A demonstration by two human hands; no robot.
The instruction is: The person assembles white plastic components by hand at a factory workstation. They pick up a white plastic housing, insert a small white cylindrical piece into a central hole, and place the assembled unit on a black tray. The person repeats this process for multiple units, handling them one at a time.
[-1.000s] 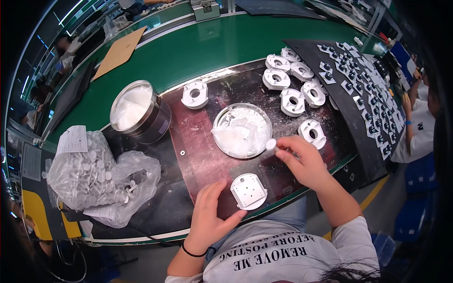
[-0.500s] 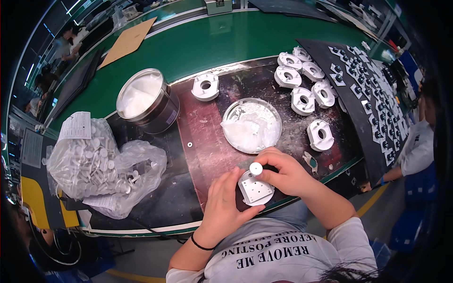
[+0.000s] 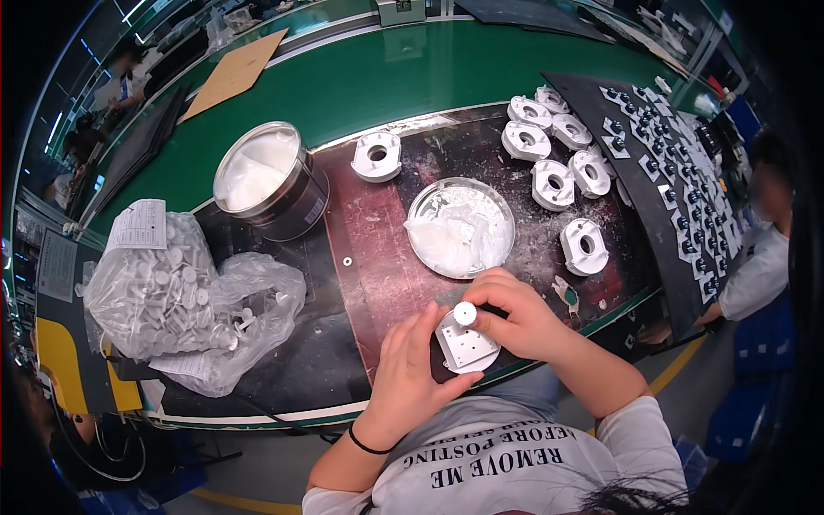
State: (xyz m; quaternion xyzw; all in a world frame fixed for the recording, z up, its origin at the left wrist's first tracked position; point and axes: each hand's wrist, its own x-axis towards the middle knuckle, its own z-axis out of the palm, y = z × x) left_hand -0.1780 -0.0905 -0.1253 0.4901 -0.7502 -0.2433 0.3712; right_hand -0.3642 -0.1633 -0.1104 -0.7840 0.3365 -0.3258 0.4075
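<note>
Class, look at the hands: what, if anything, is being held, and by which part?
The right hand pinches a white peg near its round head. The left hand is at the plate's left side; whether it grips cannot be told.

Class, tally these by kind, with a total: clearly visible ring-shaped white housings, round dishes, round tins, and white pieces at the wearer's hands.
Ring-shaped white housings: 8
Round dish: 1
Round tin: 1
Flat-faced white piece: 1
Round-headed white part: 1
Total: 12

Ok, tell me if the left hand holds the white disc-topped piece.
No, the white disc-topped piece is pinched in the right hand.
</note>
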